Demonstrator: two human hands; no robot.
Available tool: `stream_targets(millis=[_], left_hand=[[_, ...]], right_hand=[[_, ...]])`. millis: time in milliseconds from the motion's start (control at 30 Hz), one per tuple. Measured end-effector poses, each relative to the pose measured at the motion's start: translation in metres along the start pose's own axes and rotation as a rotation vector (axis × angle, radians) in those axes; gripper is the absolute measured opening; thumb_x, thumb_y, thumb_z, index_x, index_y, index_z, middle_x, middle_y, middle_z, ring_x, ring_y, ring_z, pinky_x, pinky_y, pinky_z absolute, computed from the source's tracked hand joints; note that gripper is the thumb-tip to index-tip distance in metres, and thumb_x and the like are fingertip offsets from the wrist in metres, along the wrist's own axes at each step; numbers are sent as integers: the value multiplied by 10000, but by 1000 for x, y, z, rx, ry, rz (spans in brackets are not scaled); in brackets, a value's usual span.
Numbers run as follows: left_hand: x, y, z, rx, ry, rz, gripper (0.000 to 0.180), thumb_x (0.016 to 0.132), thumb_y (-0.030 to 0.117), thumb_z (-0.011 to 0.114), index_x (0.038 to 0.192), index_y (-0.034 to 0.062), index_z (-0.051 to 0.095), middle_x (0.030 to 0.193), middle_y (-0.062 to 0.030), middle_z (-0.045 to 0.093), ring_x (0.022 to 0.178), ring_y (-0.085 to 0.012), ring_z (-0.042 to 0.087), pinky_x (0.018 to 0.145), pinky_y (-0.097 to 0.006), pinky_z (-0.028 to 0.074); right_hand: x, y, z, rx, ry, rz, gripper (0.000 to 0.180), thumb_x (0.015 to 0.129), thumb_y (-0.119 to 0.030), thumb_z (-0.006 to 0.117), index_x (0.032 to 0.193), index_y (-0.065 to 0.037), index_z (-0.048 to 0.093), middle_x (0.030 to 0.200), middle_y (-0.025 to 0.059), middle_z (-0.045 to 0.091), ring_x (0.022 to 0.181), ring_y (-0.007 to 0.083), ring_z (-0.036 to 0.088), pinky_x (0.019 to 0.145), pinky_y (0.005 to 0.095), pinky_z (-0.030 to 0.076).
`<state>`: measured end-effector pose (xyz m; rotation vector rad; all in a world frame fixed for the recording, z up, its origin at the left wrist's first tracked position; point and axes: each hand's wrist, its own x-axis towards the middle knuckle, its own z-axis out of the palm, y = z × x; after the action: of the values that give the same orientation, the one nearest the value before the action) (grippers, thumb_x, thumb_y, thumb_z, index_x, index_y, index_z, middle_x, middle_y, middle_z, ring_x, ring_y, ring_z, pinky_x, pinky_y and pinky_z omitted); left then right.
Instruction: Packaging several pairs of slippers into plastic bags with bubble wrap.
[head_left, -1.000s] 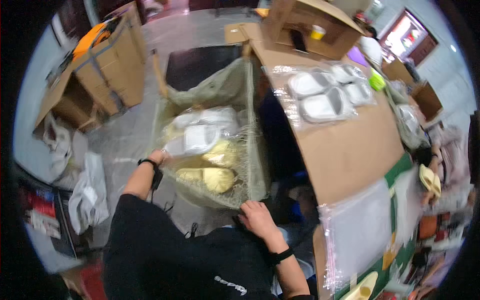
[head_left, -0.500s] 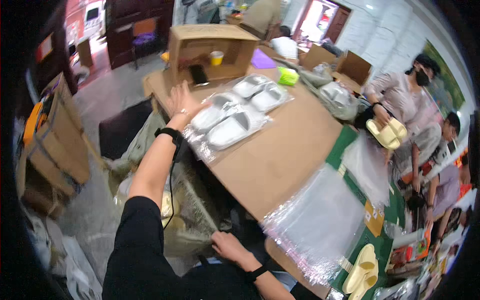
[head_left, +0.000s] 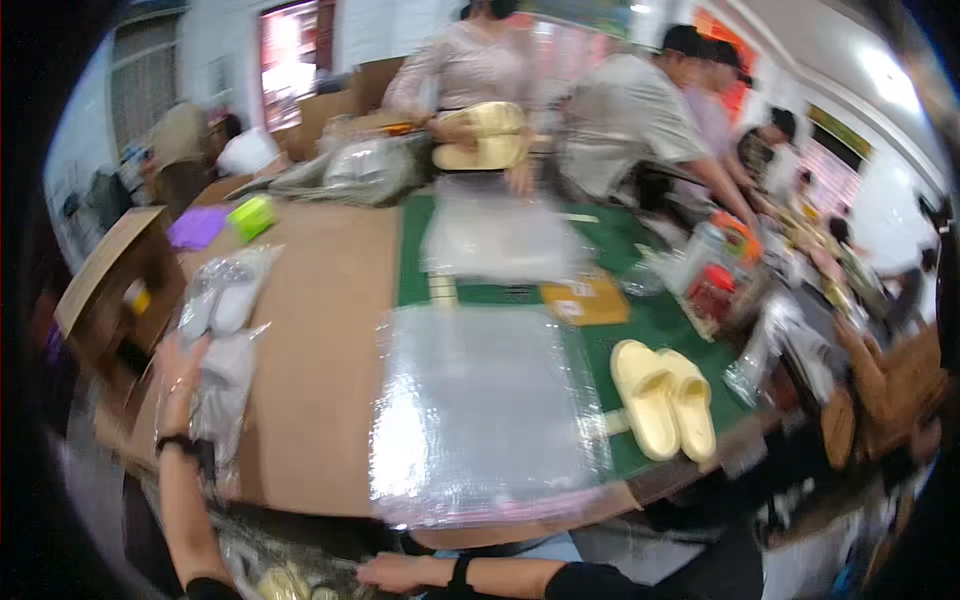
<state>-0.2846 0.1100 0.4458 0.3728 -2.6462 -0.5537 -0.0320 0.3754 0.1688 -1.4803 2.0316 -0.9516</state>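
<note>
My left hand (head_left: 180, 365) lies with fingers spread on white slippers in a clear bag (head_left: 226, 385), at the left of the table; motion blurs it. Just beyond is another bagged white pair (head_left: 225, 295). Low in front, my right hand (head_left: 392, 572) is closed at the edge of a sack (head_left: 335, 560) that holds pale yellow slippers (head_left: 285, 582). A stack of clear plastic bags (head_left: 485, 400) lies flat in the middle of the table. To its right sits a pair of yellow slippers (head_left: 662, 400) on a green mat (head_left: 625, 350).
An open cardboard box (head_left: 115, 265) stands at the far left, with a purple item (head_left: 198, 228) and a bright green pack (head_left: 252, 216) beside it. Across the table a person (head_left: 470, 75) holds yellow slippers (head_left: 482, 137). More people and a cluttered box (head_left: 715, 285) are at the right.
The view has swung to the right, bringing the green mat and yellow slippers to the middle. My left hand has shifted onto the nearer bagged pair; my right hand stays by the sack.
</note>
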Motion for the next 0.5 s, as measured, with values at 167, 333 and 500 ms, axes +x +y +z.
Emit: stream_targets(millis=[167, 333, 500], left_hand=[[60, 26, 92, -92, -120, -98, 640, 686, 505, 713, 983, -54, 613, 969, -151, 633, 807, -253, 604, 682, -395, 480], [89, 5, 161, -814, -453, -458, 615, 784, 456, 630, 1204, 28, 494, 851, -133, 672, 514, -232, 590, 470, -351, 479], [91, -31, 189, -1073, -257, -668, 788, 851, 375, 579, 1442, 202, 87, 874, -181, 649, 582, -254, 604, 460, -404, 484]], right_hand=[[-17, -3, -15, -31, -12, -152, 285, 787, -99, 573, 1056, -26, 513, 1072, 177, 553, 901, 379, 540, 751, 442, 448], [-17, 44, 46, 16, 144, -125, 397, 806, -121, 580, 1178, -18, 487, 1319, 207, 445, 1102, 374, 510, 892, 433, 442], [8, 28, 36, -11, -305, -39, 505, 841, -193, 563, 1308, -58, 423, 1364, 141, 414, 1062, 341, 525, 858, 437, 441]])
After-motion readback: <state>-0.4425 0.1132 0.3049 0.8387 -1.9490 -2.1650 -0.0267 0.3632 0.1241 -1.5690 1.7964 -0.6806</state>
